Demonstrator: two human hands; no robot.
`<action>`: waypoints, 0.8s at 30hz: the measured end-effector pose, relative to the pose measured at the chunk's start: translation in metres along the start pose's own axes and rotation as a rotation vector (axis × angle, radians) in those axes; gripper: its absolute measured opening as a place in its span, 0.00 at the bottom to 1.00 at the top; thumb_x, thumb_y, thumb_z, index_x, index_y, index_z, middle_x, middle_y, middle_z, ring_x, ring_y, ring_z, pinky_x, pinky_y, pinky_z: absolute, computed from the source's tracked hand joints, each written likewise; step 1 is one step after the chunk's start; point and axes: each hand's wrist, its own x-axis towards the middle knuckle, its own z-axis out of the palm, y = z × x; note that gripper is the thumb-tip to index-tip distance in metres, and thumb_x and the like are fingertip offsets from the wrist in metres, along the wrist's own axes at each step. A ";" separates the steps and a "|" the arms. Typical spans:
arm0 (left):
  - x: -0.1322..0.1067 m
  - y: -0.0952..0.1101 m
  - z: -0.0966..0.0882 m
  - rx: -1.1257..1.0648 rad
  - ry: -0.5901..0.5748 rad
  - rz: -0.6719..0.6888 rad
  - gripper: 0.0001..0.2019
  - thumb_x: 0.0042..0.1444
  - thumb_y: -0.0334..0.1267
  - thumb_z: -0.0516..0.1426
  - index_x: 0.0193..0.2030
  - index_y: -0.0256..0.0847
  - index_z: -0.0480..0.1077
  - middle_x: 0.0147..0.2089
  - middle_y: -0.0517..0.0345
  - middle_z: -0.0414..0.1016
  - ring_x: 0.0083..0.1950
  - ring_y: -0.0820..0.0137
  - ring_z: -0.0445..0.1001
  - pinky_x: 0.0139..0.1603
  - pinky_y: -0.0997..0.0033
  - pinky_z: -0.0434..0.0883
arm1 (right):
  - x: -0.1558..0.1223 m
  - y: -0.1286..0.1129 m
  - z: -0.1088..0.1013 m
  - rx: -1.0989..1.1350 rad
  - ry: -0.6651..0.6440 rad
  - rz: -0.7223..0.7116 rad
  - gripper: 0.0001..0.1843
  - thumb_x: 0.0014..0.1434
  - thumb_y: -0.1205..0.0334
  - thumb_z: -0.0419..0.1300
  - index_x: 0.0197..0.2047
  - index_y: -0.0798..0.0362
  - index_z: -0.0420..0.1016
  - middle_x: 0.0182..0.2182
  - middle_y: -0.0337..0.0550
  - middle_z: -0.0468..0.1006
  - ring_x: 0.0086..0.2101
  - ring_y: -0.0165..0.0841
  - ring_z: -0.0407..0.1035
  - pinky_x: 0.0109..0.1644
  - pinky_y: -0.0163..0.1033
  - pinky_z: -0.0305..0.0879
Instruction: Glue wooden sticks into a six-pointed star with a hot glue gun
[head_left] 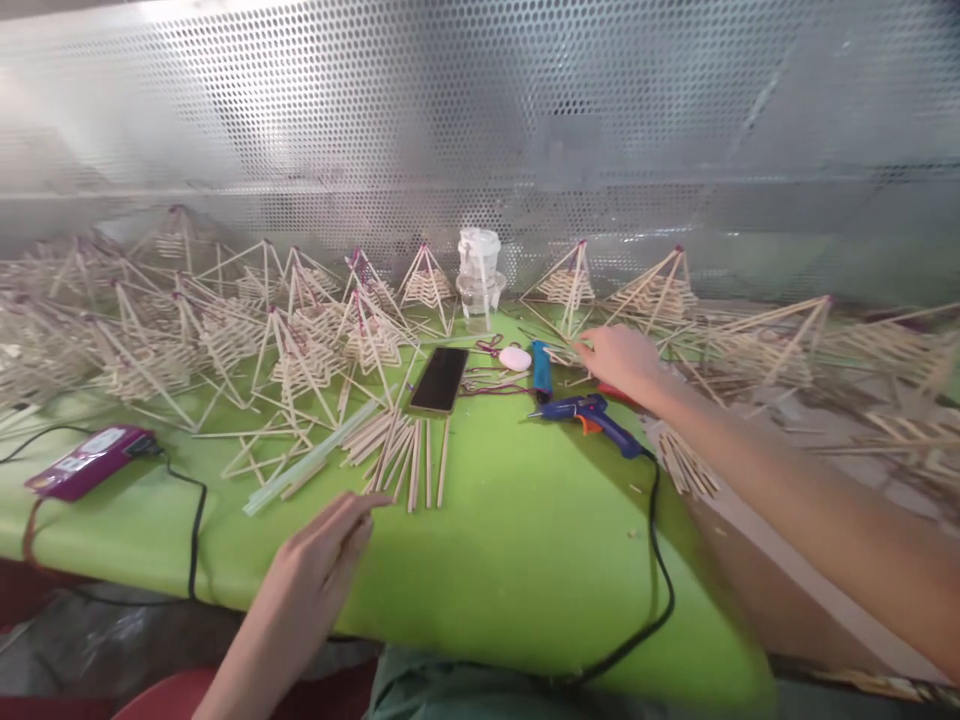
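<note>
My left hand [319, 560] lies flat with fingers stretched out on the green table [517, 540], fingertips just short of a row of loose wooden sticks [405, 455]. My right hand [619, 358] reaches far across the table, fingers curled over thin sticks [559, 350] beside a stick pyramid [568, 282]; whether it grips one is unclear. A blue glue gun [592, 415] with an orange trigger lies just under that wrist, its black cord [660, 560] trailing to the near edge.
Many stick pyramids [300, 330] crowd the back left and right. A dark phone [439, 380], a pink oval object [514, 357], a blue tube [541, 367], a clear jar [479, 278], clear glue rods [315, 458] and a purple box [86, 462] with a cable lie about. A perforated metal wall [480, 120] stands behind.
</note>
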 end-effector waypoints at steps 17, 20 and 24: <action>0.062 0.020 0.006 0.488 0.086 -0.216 0.11 0.65 0.43 0.53 0.34 0.45 0.73 0.31 0.58 0.79 0.28 0.64 0.74 0.27 0.71 0.59 | -0.088 -0.008 0.002 0.158 0.006 -0.360 0.21 0.71 0.53 0.60 0.26 0.48 0.75 0.23 0.41 0.81 0.26 0.37 0.73 0.30 0.39 0.54; 0.060 0.016 0.001 0.470 0.100 -0.209 0.13 0.65 0.45 0.52 0.34 0.46 0.74 0.31 0.59 0.78 0.27 0.65 0.73 0.26 0.71 0.58 | -0.096 -0.001 0.003 0.179 0.020 -0.365 0.21 0.71 0.53 0.59 0.26 0.48 0.74 0.22 0.40 0.79 0.25 0.37 0.71 0.30 0.39 0.53; 0.054 0.008 0.000 0.432 0.123 -0.183 0.17 0.66 0.52 0.54 0.32 0.46 0.75 0.28 0.60 0.76 0.27 0.66 0.72 0.27 0.71 0.60 | -0.101 0.004 0.009 0.211 0.070 -0.355 0.22 0.72 0.51 0.57 0.26 0.48 0.74 0.22 0.40 0.78 0.24 0.37 0.70 0.30 0.39 0.53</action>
